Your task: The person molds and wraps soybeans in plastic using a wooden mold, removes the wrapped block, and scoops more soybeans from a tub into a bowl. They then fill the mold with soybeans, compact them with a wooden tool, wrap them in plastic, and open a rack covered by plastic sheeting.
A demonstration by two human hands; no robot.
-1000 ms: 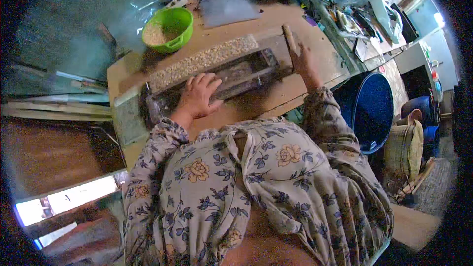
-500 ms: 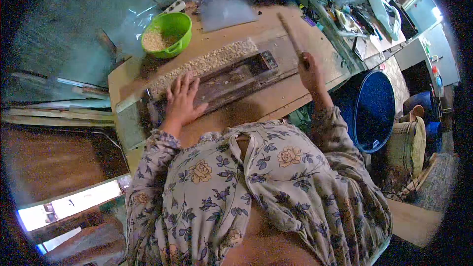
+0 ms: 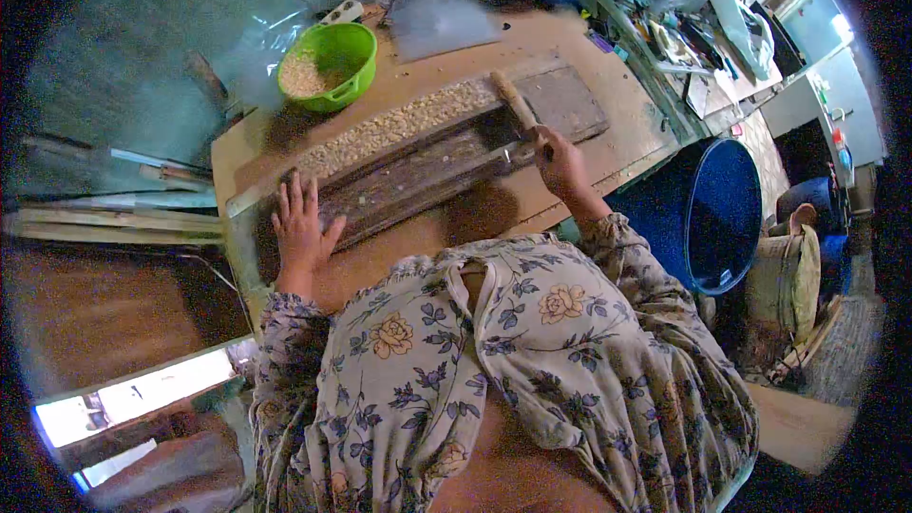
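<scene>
A long, dark wooden frame [image 3: 418,185] lies slantwise on the table in front of me. Along its far side runs a strip of pale, grainy pieces [image 3: 399,128] that look like nuts or puffed grain. My left hand [image 3: 302,228] rests with fingers apart at the frame's left end. At the other end, my right hand [image 3: 562,166] is wrapped round a light wooden stick [image 3: 513,100]. The stick's far tip is over the right end of the strip; whether it touches is unclear.
Behind the strip stands a green bowl [image 3: 347,90] partly filled with similar pale pieces. A clear plastic sheet [image 3: 442,24] lies at the table's [image 3: 541,38] back. On the right are a blue barrel [image 3: 698,218] and a cluttered side bench [image 3: 708,85]; planks [image 3: 114,218] lie left.
My right hand has brought the stick left and down, from the table's right side to the frame's right end. My left hand has slid left along the frame to its end.
</scene>
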